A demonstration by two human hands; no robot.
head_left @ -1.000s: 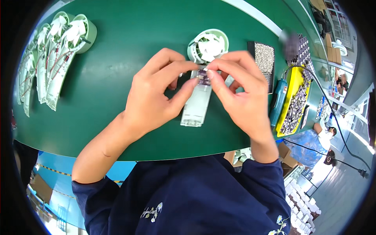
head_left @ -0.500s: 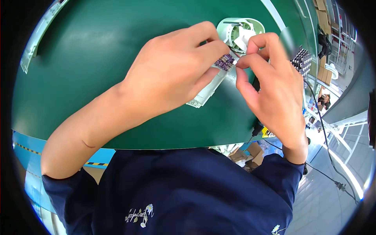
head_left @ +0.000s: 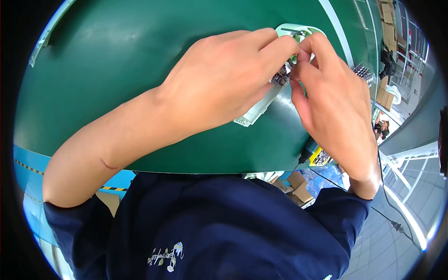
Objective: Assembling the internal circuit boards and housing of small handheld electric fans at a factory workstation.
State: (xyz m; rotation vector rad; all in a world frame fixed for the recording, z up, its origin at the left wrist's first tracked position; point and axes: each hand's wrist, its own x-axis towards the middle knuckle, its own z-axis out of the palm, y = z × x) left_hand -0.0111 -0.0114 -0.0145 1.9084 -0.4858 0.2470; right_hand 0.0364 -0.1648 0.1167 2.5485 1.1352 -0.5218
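A pale green plastic housing has a round head (head_left: 291, 28) at the far right of the middle and a long handle part (head_left: 254, 112) pointing toward me. A small purple circuit board (head_left: 281, 76) shows at the handle, partly hidden by fingers. My left hand (head_left: 228, 74) is closed around the board, with its index finger above and its thumb below. My right hand (head_left: 333, 93) pinches at the board's right edge, its fingertips touching those of the left. What sits in that pinch is too small and covered to name.
A dark screwdriver-like tool (head_left: 306, 151) lies by a yellow box (head_left: 319, 157) near the table's front edge. To the right are a block of small dark and light pieces (head_left: 362, 72) and a black cable (head_left: 385, 189). A pale green strip (head_left: 44, 37) is at the far left.
Both hands appear farther right in the picture, along with the housing and other things on the table. The fingertips have come together over the board, covering more of it and the round head.
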